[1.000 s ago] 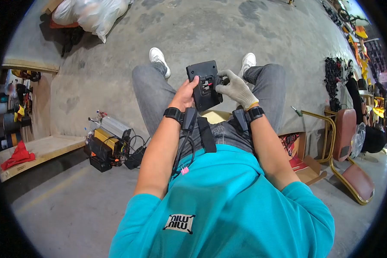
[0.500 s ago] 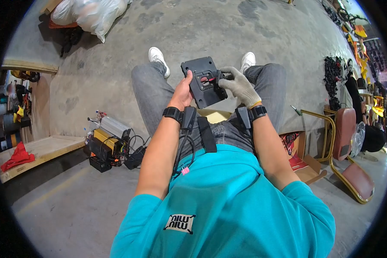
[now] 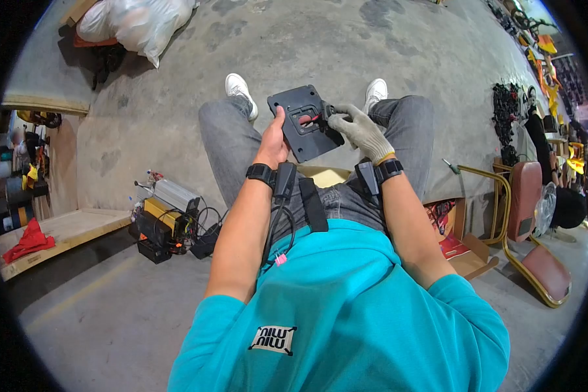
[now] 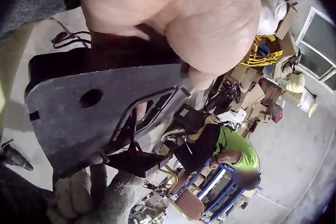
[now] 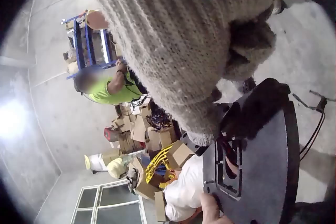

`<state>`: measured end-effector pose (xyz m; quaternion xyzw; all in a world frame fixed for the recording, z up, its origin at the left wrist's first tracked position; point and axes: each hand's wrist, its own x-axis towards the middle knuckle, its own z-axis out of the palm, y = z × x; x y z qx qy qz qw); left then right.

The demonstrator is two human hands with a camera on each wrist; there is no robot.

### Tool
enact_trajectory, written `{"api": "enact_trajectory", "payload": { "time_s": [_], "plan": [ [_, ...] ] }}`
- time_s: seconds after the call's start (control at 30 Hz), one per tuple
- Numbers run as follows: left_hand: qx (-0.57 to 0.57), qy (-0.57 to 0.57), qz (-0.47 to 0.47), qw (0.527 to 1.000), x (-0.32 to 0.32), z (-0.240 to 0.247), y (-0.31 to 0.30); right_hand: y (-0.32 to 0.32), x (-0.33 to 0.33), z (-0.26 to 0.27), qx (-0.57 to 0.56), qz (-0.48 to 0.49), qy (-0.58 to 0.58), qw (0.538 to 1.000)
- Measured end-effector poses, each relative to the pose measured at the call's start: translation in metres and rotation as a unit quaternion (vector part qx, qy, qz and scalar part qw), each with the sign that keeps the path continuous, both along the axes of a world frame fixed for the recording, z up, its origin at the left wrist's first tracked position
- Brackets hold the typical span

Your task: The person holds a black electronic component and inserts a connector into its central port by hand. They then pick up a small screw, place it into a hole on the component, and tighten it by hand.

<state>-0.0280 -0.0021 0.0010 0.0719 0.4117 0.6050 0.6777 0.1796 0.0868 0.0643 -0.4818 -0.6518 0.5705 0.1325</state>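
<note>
Holding the plate (image 3: pixel 312 140), upper centre of the head frame, by its edge in the bare left hand (image 3: pixel 276 144); pinching the block (image 4: pixel 137 164) in the gloved right hand (image 3: pixel 362 130). Brace the plate; leave slack in the red wire (image 3: pixel 313 120).

From where I stand, the black plate (image 3: pixel 300 140) has swung round over the last second: its far end now leans toward the person's left, and its face, foreshortened before, shows broader from above. The bare left hand (image 3: pixel 274 140) has shifted outward with it, its thumb tip, which lay in beside the central opening, now up at the plate's side edge. The gloved right hand (image 3: pixel 366 134) has slid slightly outward, thumb and forefinger drawn closer together at the small black part (image 3: pixel 326 112), which has come nearer the far end
</note>
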Motion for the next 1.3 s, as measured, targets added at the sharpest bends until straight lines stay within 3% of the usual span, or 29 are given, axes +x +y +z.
{"api": "enact_trajectory", "payload": {
  "time_s": [0.57,1.3],
  "plan": [
    [0.023,-0.036,-0.008,0.999,0.0,0.009,-0.001,0.0,-0.001,0.0,-0.083,0.004,0.023,0.996],
    [-0.007,-0.003,0.04,0.999,-0.002,0.001,-0.003,-0.001,-0.001,-0.007,-0.086,0.003,0.091,0.992]
  ]
}}
